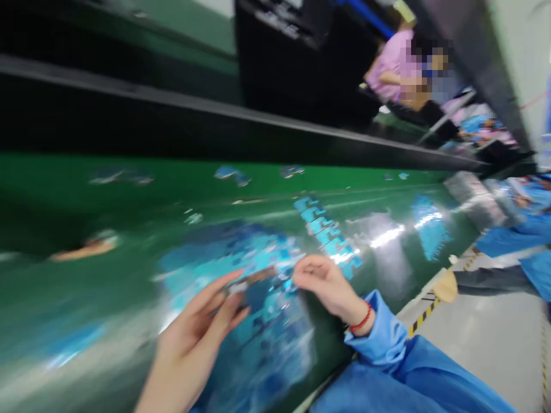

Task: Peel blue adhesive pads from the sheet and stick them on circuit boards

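The picture is tilted and heavily blurred. My left hand (196, 338) pinches a small thin grey-brown part (252, 280) between thumb and fingertips, over a heap of small blue pieces (241, 258) on the green work surface (86, 195). Next to that part, my right hand (325, 284), in a blue sleeve with a red wrist cord, rests with fingers curled on the blue pieces; whether it holds one is not visible.
A row of blue pieces (329, 238) and another blue patch (430, 226) lie farther along the green surface. A black rail (258, 123) runs behind it. A person in pink (394, 63) sits at the far end. Grey floor with yellow-black tape (424, 315) lies on the right.
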A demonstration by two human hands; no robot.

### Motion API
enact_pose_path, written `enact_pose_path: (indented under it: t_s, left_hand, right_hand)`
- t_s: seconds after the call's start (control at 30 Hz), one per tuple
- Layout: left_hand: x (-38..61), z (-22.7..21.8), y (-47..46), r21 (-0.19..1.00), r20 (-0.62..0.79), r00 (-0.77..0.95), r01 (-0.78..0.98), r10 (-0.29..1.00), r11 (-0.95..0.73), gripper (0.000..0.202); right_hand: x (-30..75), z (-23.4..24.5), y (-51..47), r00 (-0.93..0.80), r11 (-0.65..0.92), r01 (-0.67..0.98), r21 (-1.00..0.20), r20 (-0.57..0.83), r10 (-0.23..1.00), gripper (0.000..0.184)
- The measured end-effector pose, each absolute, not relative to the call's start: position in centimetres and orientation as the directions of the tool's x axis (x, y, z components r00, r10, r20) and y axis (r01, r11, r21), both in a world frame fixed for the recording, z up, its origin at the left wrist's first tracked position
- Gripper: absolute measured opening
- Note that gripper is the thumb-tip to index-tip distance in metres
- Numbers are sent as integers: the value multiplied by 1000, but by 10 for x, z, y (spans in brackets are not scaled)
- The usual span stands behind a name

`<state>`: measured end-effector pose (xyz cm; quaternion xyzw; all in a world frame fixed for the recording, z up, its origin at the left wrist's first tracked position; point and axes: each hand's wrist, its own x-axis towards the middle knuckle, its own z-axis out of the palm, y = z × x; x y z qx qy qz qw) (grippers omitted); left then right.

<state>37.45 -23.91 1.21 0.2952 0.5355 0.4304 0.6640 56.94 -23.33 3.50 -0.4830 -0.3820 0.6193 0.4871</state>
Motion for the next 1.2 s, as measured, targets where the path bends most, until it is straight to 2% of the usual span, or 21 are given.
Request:
enact_pose_path:
  t_s: [0.1,0.23,0.43,0.57,0.8,1.2]
  left_hand:
    - [380,25,-240,828,-443,112,-331,890,453,43]
    - [380,32,-240,801,-449,165,-361,878,478,35]
    - [377,42,-242,695,-431,344,-463,834,550,40]
    - [375,46,-240,655,-443,373,-486,815,579,41]
    - [373,49,-239,682,-445,387,-438,807,586,40]
    - [371,46,-243,755,-386,391,-388,836,529,38]
  right_hand:
    - [575,34,-234,-74,-270,-261,-927,-259,963,15]
    - [578,36,-233,-92,-307,-235,-922,-293,952,10]
    - [579,42,-235,-61,-322,-141,-936,-317,947,10]
    - [581,44,-232,-81,-325,-74,-943,-319,944,9]
    - [582,47,-234,-92,-275,21,-961,-276,957,4]
    - [580,53,-232,-99,-239,87,-967,-247,964,5]
